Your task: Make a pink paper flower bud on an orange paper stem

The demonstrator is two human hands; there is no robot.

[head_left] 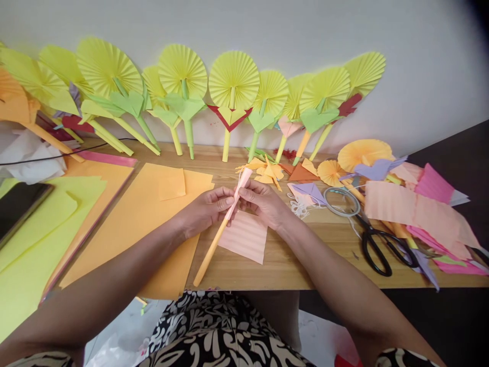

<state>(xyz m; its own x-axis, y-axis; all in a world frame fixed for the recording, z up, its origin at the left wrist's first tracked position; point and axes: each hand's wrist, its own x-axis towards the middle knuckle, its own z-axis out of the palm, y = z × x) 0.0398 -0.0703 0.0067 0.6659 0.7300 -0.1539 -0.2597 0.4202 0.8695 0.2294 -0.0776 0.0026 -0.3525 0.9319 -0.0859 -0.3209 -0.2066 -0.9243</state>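
Observation:
My left hand (pixel 209 208) and my right hand (pixel 263 202) meet over the middle of the wooden table (pixel 290 265). Both pinch a folded strip of pink pleated paper (pixel 240 189) against the top of a rolled orange paper stick (pixel 211 250), which slants down toward the table's front edge. A creased pink paper square (pixel 246 237) lies flat just under my hands.
Yellow paper fan flowers (pixel 234 81) lean along the wall. Orange sheets (pixel 148 214) and yellow sheets (pixel 42 229) lie at left beside a dark phone (pixel 19 206). Black scissors (pixel 376 244), a tape roll (pixel 342 201) and paper scraps (pixel 416 209) crowd the right.

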